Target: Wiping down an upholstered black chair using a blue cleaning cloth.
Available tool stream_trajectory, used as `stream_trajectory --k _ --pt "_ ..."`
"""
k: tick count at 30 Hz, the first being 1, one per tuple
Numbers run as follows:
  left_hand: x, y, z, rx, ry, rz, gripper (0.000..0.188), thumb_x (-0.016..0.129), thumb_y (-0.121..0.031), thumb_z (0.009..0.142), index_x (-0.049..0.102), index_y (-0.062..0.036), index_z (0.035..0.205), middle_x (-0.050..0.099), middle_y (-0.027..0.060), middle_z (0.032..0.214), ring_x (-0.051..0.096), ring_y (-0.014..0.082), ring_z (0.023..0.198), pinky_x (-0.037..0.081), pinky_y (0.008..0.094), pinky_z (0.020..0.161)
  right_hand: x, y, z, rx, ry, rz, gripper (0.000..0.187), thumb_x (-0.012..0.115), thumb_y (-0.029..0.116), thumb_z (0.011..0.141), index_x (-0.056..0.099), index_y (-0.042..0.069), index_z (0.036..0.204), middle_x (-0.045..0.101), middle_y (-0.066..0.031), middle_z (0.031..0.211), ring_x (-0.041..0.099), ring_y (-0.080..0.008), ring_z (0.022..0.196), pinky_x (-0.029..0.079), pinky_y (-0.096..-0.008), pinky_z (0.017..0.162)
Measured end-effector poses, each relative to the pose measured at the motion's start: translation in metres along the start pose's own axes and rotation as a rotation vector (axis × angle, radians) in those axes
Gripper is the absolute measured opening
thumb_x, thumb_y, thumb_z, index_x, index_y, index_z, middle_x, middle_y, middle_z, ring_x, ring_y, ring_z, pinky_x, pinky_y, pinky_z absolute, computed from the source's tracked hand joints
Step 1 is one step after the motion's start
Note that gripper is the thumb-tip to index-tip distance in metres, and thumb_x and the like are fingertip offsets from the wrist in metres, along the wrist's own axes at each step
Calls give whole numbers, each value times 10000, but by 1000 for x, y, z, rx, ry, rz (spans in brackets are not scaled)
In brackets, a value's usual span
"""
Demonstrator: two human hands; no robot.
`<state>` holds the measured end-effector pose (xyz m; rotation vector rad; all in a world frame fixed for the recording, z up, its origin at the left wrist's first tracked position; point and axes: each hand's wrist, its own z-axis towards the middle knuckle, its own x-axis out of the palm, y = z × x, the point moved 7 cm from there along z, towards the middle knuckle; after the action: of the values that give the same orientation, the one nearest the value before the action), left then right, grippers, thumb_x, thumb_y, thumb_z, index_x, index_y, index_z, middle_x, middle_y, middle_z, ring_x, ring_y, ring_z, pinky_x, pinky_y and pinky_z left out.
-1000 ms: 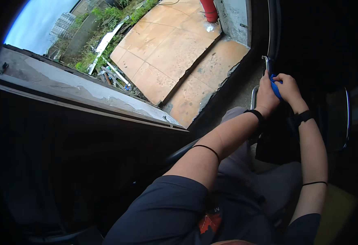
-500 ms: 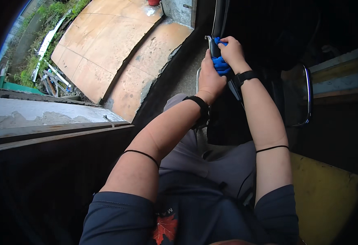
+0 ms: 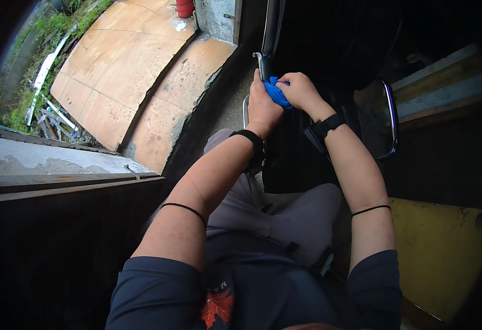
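Observation:
My left hand [image 3: 264,107] is closed around a bundle of blue cord-like strands [image 3: 277,94], its thumb pointing up. My right hand [image 3: 302,92] pinches the bundle from the right, near its top. Parts of the strands are hidden by my fingers. Just beyond both hands is a dark padded chair armrest [image 3: 266,67] with a bright curved metal end. Whether the strands touch or wrap round it, I cannot tell.
A black chair with a chrome frame [image 3: 394,124] stands in front of me. At left, a door ledge [image 3: 59,159] borders tan slabs [image 3: 125,60] outside. A red container [image 3: 185,7] is at the far edge. A yellow board [image 3: 444,242] lies at lower right.
My right hand has lowered and drawn closer to my left. The blue strands look more bunched between the hands. The whole view has shifted, so the surroundings sit further left.

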<state>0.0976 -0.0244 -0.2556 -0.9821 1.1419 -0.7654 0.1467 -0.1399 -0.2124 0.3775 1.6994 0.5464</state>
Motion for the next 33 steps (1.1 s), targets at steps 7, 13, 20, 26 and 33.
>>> stream_trajectory --k 7,13,20,26,33 --pt "5 -5 1 -43 35 -35 1009 679 -73 724 95 -57 1547 421 264 1409 494 445 1234 428 454 1043 3 28 62 -260 -315 -257 189 658 175 886 743 71 1019 646 -130 1070 651 -324 991 529 -412 885" --pt "7 0 2 -33 39 -23 1053 681 -68 722 36 -73 1554 425 258 1402 489 441 1240 424 458 1044 15 47 86 -264 -170 -407 187 625 92 862 750 112 999 614 -138 1116 622 -339 1059 527 -427 912" --pt "9 -4 2 13 13 -17 1098 731 -123 744 -5 -79 1557 434 251 1396 501 426 1237 430 448 1034 17 53 56 -381 88 -456 151 660 116 846 755 63 949 666 -186 1031 679 -352 910 557 -405 822" --pt "4 3 -1 -54 14 -37 1145 806 -263 716 47 -92 1556 457 252 1383 512 421 1238 442 445 1017 16 51 28 -162 406 -281 226 709 164 833 759 71 1032 706 -200 897 688 -333 831 553 -361 798" --pt "5 0 1 -5 19 -12 1011 697 -118 718 120 -82 1548 443 262 1390 487 422 1258 423 437 1052 2 25 57 -311 -152 -214 172 681 166 876 780 159 1017 651 -147 1060 658 -308 960 531 -372 907"
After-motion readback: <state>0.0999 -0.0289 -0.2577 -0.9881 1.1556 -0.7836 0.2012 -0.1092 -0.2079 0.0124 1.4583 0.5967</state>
